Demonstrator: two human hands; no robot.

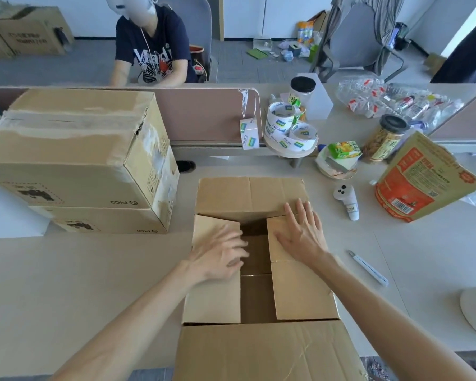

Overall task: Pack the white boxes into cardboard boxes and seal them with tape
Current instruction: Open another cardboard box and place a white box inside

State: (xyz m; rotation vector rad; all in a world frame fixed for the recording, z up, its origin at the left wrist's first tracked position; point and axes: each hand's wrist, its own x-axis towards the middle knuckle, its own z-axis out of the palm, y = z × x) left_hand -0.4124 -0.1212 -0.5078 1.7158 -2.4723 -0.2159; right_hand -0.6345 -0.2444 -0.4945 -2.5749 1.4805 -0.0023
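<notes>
Flattened, unclenched, the left grip (221, 254) and right grip (302, 232) are being pressed on side flaps (300, 292) of the brown cardboard box (259, 350) on the pale tabletop (94, 270); flaps are being judged light, stiff, best pushed mid-panel.

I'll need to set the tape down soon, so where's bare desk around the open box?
Widest bare patch: left of the open box, in front of the stacked cartons. A smaller one lies right of the pen, in front of the red bag. Crowded around the tape rolls and jars.
</notes>
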